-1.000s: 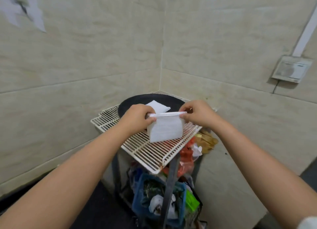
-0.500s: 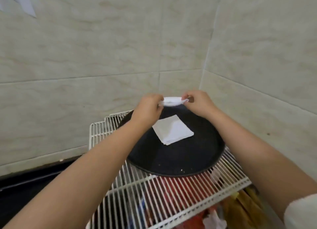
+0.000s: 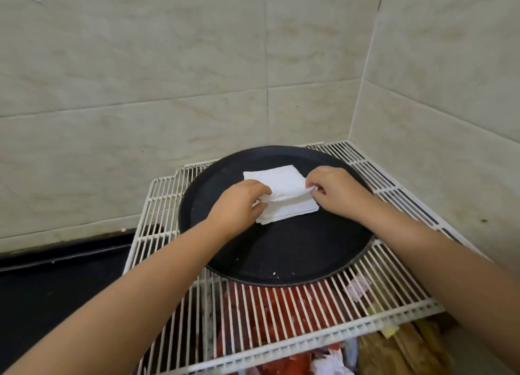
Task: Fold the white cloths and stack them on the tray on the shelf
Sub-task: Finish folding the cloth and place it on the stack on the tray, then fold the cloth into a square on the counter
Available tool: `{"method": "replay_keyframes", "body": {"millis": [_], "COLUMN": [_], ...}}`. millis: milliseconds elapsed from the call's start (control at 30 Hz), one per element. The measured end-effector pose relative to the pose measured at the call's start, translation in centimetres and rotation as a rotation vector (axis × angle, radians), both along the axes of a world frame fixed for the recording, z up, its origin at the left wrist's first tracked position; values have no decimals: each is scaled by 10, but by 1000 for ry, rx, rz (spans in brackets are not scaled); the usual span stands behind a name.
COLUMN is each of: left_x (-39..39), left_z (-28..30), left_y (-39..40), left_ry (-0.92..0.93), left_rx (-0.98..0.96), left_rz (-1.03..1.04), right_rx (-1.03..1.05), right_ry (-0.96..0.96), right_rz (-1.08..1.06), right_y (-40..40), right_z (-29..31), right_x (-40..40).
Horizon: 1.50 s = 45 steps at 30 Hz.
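A round black tray [image 3: 281,256] sits on a white wire shelf [image 3: 323,324] in the corner of two tiled walls. On the tray's far half lies a folded white cloth [image 3: 284,197], resting on top of another white cloth underneath. My left hand [image 3: 239,206] grips the top cloth's left edge, fingers curled over it. My right hand [image 3: 334,191] pinches its right edge between thumb and fingertips. The left part of the lower cloth is hidden by my left hand.
Under the wire shelf lie red bags [image 3: 270,318], brown paper [image 3: 399,352] and other clutter. Tiled walls close in behind and to the right. A black ledge [image 3: 56,262] runs at the left.
Both hands have come down from above the tray, bringing the folded cloth onto the cloth that lay there. The view has moved closer to the shelf.
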<state>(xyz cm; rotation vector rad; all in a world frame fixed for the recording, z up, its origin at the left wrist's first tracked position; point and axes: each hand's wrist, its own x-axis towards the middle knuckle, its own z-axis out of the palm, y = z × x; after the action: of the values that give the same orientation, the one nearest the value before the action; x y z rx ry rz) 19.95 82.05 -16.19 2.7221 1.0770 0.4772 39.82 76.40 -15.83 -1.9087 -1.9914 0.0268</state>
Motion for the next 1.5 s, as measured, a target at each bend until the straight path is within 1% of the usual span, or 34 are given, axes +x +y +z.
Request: {"method": "replay_keyframes", "body": {"millis": [167, 300, 400, 567, 667, 767, 867, 933, 1033, 1167, 1300, 1367, 1500], "left_x": [-4, -6, -2, 2, -1, -14, -52, -94, -177, -310, -451, -519, -642], "left_z": [-3, -7, -10, -17, -17, -8, 7, 16, 29, 41, 43, 43, 41], "left_y": [-8, -13, -16, -19, -23, -28, -30, -33, -52, -99, -157, -190, -252], "left_ry": [-19, 53, 85, 126, 176, 205, 229, 214, 175, 166, 221, 223, 235], "left_rx": [-6, -28, -18, 12, 27, 29, 48, 46, 43, 87, 85, 76, 62], "left_rz": [-9, 15, 27, 44, 53, 155, 283, 365, 476, 674, 933, 1083, 1338], "right_rx": [82, -59, -116, -201, -293, -394, -374, -293, -141, -24, 108, 120, 68], "right_ry": [-29, -41, -52, -184, -242, -319, -355, -281, -148, -98, -6, 7, 10], "right_rz": [45, 34, -10, -30, -38, -90, -95, -26, 150, 316, 512, 610, 781], "right_y": [-11, -9, -7, -5, -9, -14, -15, -12, -7, -15, -44, -61, -88], "right_z": [-3, -11, -17, -20, -13, 6, 32, 46, 57, 60, 65, 64, 58], "right_x": [-3, -4, -1, -1, -6, -20, -55, -97, -185, -330, -486, -560, -693]}}
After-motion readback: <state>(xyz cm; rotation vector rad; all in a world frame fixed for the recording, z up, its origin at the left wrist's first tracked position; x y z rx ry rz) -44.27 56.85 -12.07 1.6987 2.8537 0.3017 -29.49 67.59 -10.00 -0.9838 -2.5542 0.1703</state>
